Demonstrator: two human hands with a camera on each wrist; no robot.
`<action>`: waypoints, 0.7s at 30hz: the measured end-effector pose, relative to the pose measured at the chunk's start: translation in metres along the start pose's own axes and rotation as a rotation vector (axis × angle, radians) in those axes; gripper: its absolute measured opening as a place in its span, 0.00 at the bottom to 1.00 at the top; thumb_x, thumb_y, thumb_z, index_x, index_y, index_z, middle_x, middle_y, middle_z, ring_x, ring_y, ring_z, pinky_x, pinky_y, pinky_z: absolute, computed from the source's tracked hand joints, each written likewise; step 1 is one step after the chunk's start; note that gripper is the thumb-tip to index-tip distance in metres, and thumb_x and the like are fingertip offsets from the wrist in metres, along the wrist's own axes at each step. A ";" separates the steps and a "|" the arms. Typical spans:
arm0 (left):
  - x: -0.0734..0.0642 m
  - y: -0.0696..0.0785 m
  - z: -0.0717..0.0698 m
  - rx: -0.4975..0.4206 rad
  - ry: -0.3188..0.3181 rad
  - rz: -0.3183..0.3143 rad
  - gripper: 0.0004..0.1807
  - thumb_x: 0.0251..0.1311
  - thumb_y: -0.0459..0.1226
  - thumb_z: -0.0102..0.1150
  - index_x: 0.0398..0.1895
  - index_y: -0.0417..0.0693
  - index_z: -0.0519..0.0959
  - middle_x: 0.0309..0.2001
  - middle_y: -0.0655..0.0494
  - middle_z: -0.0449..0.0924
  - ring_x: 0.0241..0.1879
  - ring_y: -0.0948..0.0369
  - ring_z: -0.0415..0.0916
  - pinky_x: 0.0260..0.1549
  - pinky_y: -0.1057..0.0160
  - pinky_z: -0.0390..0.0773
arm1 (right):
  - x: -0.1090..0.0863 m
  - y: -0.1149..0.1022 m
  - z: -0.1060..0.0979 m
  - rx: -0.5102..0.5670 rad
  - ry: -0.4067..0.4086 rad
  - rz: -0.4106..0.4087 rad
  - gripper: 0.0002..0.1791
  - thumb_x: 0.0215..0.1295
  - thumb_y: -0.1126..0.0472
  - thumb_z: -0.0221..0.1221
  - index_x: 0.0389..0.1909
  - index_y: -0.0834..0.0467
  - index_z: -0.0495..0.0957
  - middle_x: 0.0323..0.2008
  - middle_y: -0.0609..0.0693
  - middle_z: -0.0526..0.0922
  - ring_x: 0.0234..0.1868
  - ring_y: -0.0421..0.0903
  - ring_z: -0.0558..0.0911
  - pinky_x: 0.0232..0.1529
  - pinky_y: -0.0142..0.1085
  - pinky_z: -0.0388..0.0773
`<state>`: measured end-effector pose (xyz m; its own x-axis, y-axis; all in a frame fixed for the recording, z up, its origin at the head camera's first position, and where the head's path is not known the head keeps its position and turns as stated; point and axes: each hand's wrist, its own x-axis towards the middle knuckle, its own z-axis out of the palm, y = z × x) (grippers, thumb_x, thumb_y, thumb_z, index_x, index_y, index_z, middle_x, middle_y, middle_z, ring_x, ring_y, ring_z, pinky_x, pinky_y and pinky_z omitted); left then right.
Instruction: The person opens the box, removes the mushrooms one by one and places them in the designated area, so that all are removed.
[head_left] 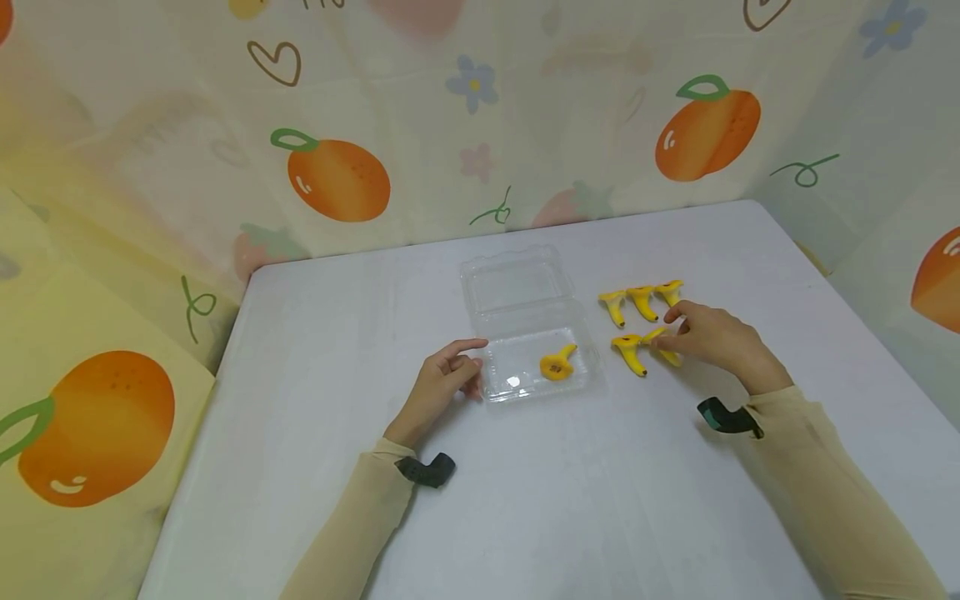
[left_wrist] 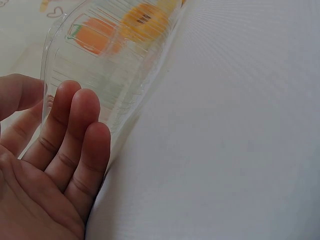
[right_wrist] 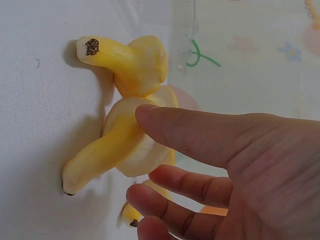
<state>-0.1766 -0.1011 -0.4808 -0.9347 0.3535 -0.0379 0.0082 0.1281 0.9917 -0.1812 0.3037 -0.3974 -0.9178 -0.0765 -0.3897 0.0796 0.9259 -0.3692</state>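
A clear plastic box (head_left: 517,287) lies with its lid folded back; inside its tray sits a yellow toy banana (head_left: 557,364) with a flared, peeled-looking top. My left hand (head_left: 442,379) pinches the box's left rim with thumb and index finger, while the other fingers lie along the outer wall. To the right of the box, my right hand (head_left: 712,337) reaches over a second toy banana (right_wrist: 95,150), its thumb touching it and the other fingers apart. Another toy banana (head_left: 630,354) lies against that one, on its left.
Behind the right hand's toys stands a row of three more toy bananas (head_left: 641,302). Everything rests on a white-covered table (head_left: 315,375). A fruit-patterned cloth (head_left: 420,108) hangs behind the table and along its sides.
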 end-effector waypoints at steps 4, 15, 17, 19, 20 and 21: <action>0.000 0.000 0.000 0.001 0.000 -0.002 0.20 0.71 0.35 0.55 0.65 0.45 0.76 0.24 0.57 0.78 0.24 0.63 0.77 0.31 0.68 0.80 | -0.001 -0.001 -0.001 0.004 0.004 -0.009 0.32 0.68 0.44 0.61 0.60 0.63 0.70 0.51 0.67 0.80 0.44 0.59 0.80 0.36 0.43 0.75; 0.000 -0.001 -0.001 -0.010 -0.001 -0.010 0.20 0.71 0.35 0.55 0.65 0.46 0.76 0.25 0.57 0.79 0.25 0.62 0.77 0.32 0.68 0.80 | -0.001 0.000 -0.004 0.001 0.035 -0.027 0.32 0.68 0.42 0.61 0.60 0.63 0.72 0.50 0.65 0.80 0.44 0.58 0.79 0.36 0.43 0.75; 0.000 -0.001 -0.001 -0.011 -0.002 -0.007 0.20 0.71 0.36 0.55 0.65 0.46 0.76 0.25 0.57 0.79 0.25 0.62 0.77 0.32 0.68 0.80 | -0.001 -0.001 -0.004 0.004 0.045 -0.031 0.32 0.68 0.42 0.61 0.60 0.63 0.72 0.50 0.65 0.79 0.44 0.57 0.79 0.36 0.43 0.75; 0.000 0.000 0.000 -0.011 -0.003 -0.003 0.20 0.71 0.35 0.55 0.65 0.46 0.76 0.25 0.57 0.79 0.25 0.62 0.77 0.32 0.68 0.80 | -0.002 -0.002 -0.005 0.011 0.055 -0.032 0.32 0.68 0.42 0.61 0.60 0.62 0.72 0.50 0.64 0.79 0.44 0.57 0.78 0.35 0.42 0.74; 0.000 0.000 -0.001 -0.011 -0.005 -0.002 0.20 0.71 0.35 0.55 0.65 0.45 0.75 0.25 0.57 0.78 0.25 0.62 0.77 0.32 0.67 0.80 | -0.003 -0.003 -0.006 0.014 0.059 -0.033 0.31 0.68 0.42 0.60 0.60 0.63 0.72 0.50 0.65 0.79 0.44 0.57 0.78 0.35 0.42 0.74; 0.000 0.000 0.000 -0.013 -0.005 -0.001 0.20 0.71 0.35 0.55 0.65 0.45 0.75 0.25 0.57 0.78 0.25 0.62 0.77 0.32 0.67 0.80 | -0.003 -0.004 -0.006 0.017 0.063 -0.034 0.31 0.69 0.42 0.60 0.60 0.62 0.72 0.50 0.65 0.79 0.44 0.57 0.78 0.35 0.42 0.74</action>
<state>-0.1766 -0.1016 -0.4810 -0.9328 0.3581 -0.0394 0.0029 0.1167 0.9932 -0.1810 0.3028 -0.3896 -0.9427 -0.0839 -0.3230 0.0540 0.9167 -0.3958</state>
